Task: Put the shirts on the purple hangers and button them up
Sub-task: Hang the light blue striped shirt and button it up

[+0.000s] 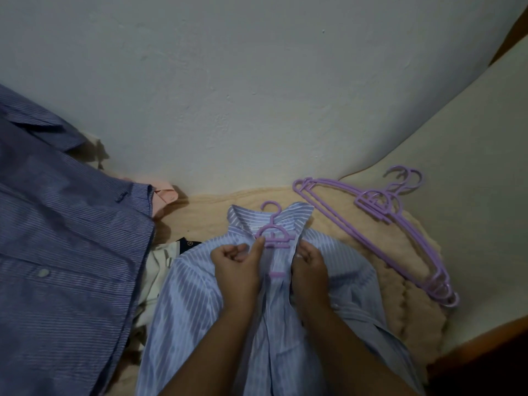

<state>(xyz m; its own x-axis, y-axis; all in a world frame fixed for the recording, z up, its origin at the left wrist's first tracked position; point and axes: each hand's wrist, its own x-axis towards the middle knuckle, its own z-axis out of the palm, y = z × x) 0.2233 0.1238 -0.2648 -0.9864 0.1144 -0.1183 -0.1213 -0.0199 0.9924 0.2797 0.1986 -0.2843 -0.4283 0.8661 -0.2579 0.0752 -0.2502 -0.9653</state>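
A light blue striped shirt (188,298) lies on the bed with a purple hanger (275,235) inside it; the hook sticks out above the collar. My left hand (237,270) pinches the left front edge of the shirt just below the collar. My right hand (310,270) grips the right front edge beside the hanger's centre. The front is open between my hands, showing the hanger's middle bar. A stack of spare purple hangers (380,221) lies to the right.
A dark blue striped shirt (63,238) is spread at the left, with a pink garment (165,195) and cream and dark clothes beside it. A beige fuzzy blanket (405,298) covers the bed. A white wall (257,95) rises behind.
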